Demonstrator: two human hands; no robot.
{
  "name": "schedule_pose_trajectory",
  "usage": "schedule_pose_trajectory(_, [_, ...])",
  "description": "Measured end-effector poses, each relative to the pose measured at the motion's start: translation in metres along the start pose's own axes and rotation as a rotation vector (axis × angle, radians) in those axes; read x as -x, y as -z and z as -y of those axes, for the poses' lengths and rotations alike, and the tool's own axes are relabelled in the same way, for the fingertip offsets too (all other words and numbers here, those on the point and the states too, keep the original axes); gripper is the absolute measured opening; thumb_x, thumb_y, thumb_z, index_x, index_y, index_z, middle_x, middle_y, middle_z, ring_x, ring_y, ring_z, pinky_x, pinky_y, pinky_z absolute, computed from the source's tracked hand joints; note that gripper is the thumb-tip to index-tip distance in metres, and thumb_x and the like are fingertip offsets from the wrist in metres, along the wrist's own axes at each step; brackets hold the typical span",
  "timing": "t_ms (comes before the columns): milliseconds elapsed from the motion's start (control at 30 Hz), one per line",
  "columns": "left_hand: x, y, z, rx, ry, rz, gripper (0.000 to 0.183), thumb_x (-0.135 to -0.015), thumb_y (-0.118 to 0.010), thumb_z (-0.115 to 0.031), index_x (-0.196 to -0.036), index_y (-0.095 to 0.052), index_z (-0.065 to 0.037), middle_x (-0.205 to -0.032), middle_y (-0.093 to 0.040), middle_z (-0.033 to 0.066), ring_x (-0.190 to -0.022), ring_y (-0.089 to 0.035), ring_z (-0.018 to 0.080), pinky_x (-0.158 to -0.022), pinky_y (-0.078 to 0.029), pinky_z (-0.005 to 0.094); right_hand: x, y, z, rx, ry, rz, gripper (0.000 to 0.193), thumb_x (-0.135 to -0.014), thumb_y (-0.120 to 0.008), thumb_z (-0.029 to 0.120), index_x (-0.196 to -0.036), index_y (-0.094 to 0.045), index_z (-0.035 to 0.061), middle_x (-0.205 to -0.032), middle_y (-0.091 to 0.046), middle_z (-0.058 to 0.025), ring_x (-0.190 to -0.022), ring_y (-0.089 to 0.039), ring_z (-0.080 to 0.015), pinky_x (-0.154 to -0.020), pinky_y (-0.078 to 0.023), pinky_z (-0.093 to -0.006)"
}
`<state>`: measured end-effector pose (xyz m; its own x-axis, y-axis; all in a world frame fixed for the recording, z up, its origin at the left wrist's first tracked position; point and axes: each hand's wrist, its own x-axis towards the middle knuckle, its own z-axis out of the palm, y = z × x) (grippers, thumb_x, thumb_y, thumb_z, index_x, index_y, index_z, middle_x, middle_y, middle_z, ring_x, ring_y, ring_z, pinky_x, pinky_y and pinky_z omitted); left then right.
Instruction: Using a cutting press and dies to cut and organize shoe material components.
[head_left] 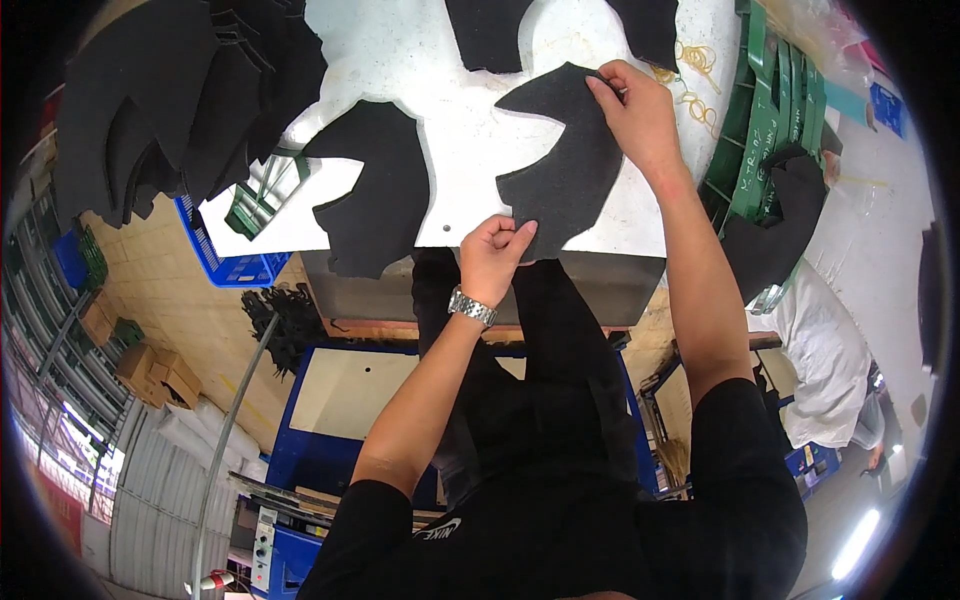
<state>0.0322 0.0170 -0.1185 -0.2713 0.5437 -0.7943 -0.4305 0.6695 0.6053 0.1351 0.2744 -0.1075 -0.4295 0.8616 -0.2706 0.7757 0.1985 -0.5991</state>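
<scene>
A flat black cut piece [570, 150], curved with a notch in its left side, lies over the white tabletop [465, 150]. My left hand [494, 258] pinches its lower end near the table's front edge. At the piece's upper right corner, my right hand [636, 112] is closed on the edge between thumb and fingers. Another black piece of similar shape [385, 185] rests to the left, its lower end reaching past the table edge. Two more black pieces [488, 30] lie partly in view at the far side.
Stacked black pieces [150, 90] cover the table's left end, above a blue crate [232, 262]. A green cutting die [265, 195] lies beside them. Larger green dies [765, 130] stand at the right, with a black piece [785, 225] against them. Yellow rubber bands [698, 85] are scattered nearby.
</scene>
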Motion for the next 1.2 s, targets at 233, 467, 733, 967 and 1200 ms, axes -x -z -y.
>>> schedule_pose_trajectory(233, [0.002,-0.003,-0.004,-0.122,-0.029,-0.041,0.025,-0.093,-0.08,-0.016,-0.083,-0.062,-0.002,-0.063,-0.063,-0.0056,-0.057,-0.046,-0.0012,-0.05,-0.036,0.0198,0.0,-0.003,0.001,0.153,0.097,-0.074,0.024,-0.096,-0.071,0.025,-0.099,-0.07,0.0012,-0.09,-0.072,-0.0157,-0.081,-0.07,-0.0336,-0.071,-0.054,-0.0432])
schedule_pose_trajectory(467, [0.003,-0.006,-0.006,-0.181,-0.046,-0.114,0.026,-0.091,-0.081,-0.018,-0.085,-0.066,0.002,-0.067,-0.071,0.0025,-0.057,-0.056,0.0016,-0.049,-0.045,0.0217,0.004,-0.004,0.001,0.289,0.067,-0.123,0.027,-0.095,-0.073,0.031,-0.096,-0.068,0.0046,-0.091,-0.068,-0.0129,-0.082,-0.069,-0.0328,-0.07,-0.053,-0.0435])
schedule_pose_trajectory(733, [0.003,-0.003,-0.007,0.036,0.029,-0.022,0.021,-0.1,-0.07,-0.017,-0.094,-0.062,0.002,-0.074,-0.069,0.0019,-0.065,-0.062,0.005,-0.061,-0.063,0.0303,0.004,-0.002,-0.004,0.195,0.052,-0.086,0.027,-0.095,-0.073,0.03,-0.096,-0.067,0.0037,-0.095,-0.067,-0.0124,-0.084,-0.068,-0.0305,-0.072,-0.054,-0.0413])
schedule_pose_trajectory(967, [0.003,-0.001,-0.005,0.041,0.049,-0.006,0.02,-0.102,-0.067,-0.017,-0.097,-0.061,0.001,-0.08,-0.07,0.0026,-0.071,-0.067,0.0088,-0.067,-0.066,0.0345,0.005,-0.003,-0.008,0.188,0.046,-0.078,0.027,-0.095,-0.073,0.03,-0.098,-0.067,0.0039,-0.095,-0.067,-0.0122,-0.084,-0.069,-0.0298,-0.073,-0.054,-0.0403])
schedule_pose_trajectory(1200, [0.012,-0.003,-0.009,0.143,0.064,-0.103,0.02,-0.103,-0.066,-0.019,-0.097,-0.062,0.0,-0.069,-0.06,-0.0035,-0.063,-0.054,0.0025,-0.064,-0.065,0.0315,0.001,-0.007,-0.014,0.108,0.131,-0.126,0.027,-0.092,-0.075,0.029,-0.093,-0.064,0.0041,-0.091,-0.066,-0.0142,-0.084,-0.066,-0.0344,-0.073,-0.052,-0.0438])
